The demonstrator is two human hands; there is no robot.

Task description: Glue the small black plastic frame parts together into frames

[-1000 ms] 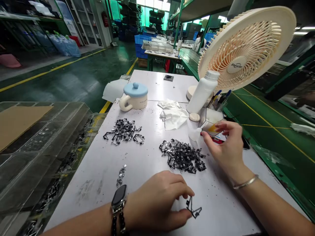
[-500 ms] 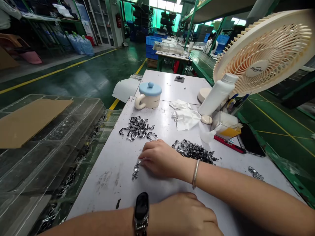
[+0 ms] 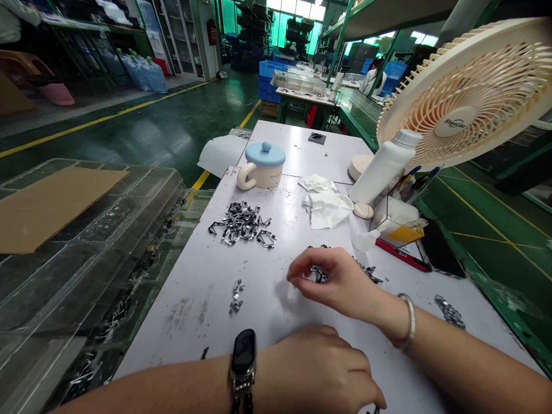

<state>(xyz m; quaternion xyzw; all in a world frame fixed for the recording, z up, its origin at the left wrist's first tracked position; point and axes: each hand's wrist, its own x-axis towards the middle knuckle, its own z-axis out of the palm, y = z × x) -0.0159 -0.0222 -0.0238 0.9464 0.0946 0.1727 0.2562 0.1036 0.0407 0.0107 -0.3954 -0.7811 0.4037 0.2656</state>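
My right hand [image 3: 338, 282], with a silver bangle at the wrist, hovers over the table. Its thumb and index fingertips are pinched together; whatever is between them is too small to make out. Behind it lies a heap of black and silver metal clips [image 3: 370, 273], partly covered by the hand. My left hand [image 3: 319, 371], wearing a dark wristband watch, is at the bottom with fingers curled. A bit of a small dark metal part [image 3: 374, 410] shows at its fingertips. To the left sit a few tiny silver pieces [image 3: 236, 298] and another pile of metal clips [image 3: 242, 222].
A blue-lidded mug [image 3: 265, 165] stands beyond the clips. White tissues [image 3: 326, 207], a tilted white bottle [image 3: 385, 165] and a large fan [image 3: 466, 98] are on the right. Silver rings or links [image 3: 449, 311] lie near the right edge. Clear plastic trays [image 3: 142, 190] stand at left.
My right hand has moved right, away from the tiny silver pieces, to the front of the clip heap. My left hand has turned slightly, and a dark part now shows at its fingertips.
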